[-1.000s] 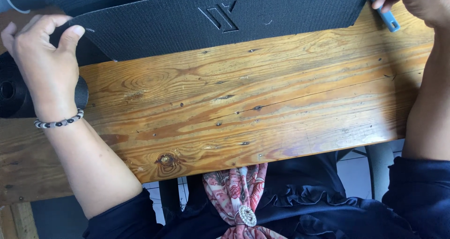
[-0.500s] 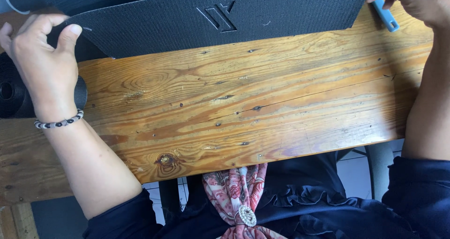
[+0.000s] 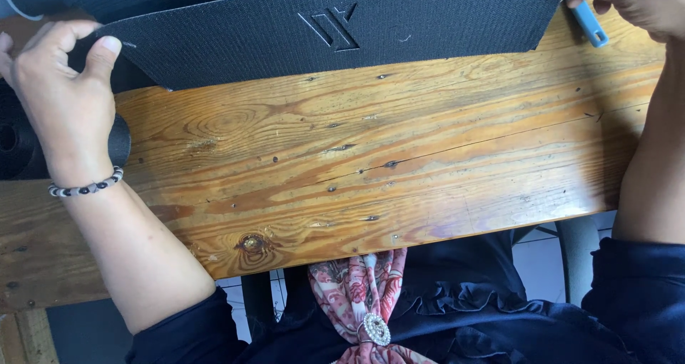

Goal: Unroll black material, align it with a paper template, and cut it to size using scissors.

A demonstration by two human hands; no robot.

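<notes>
Black mat between both hands

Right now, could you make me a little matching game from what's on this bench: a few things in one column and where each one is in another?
Things:
1. black textured mat with an embossed emblem
2. small light-blue tool
3. black-and-white beaded bracelet
4. round sparkly brooch

Places:
A. on the left wrist
B. on the patterned scarf, below the plank edge
C. across the far side of the wooden plank
D. by the right hand, top right corner

Pairs: 1-C, 2-D, 3-A, 4-B
</notes>
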